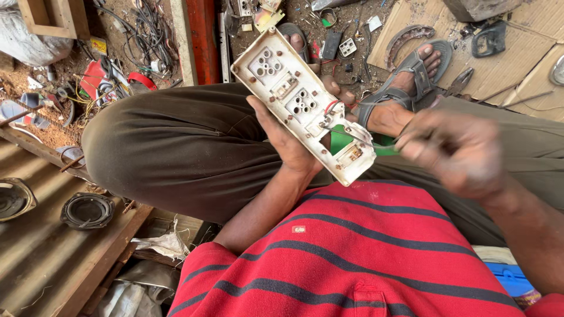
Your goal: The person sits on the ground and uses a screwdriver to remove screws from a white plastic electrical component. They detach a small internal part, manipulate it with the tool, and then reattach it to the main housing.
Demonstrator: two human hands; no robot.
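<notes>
The left hand (pixel 282 138) is cupped palm-up with fingers curled, the right hand (pixel 455 152) blurred, fingers pinched together.

Two round black speaker cones (pixel 87 210) lie on a rusty corrugated metal sheet (pixel 35 258) at the lower left. Tangled wires (pixel 144 35) and a red scrap (pixel 94 79) litter the dirt floor beyond. Flattened cardboard (pixel 529 53) at the upper right carries pliers (pixel 460 81), a curved metal piece (pixel 408 38) and a black bracket (pixel 489 40). A small white socket (pixel 348 47) lies in the dirt.
</notes>
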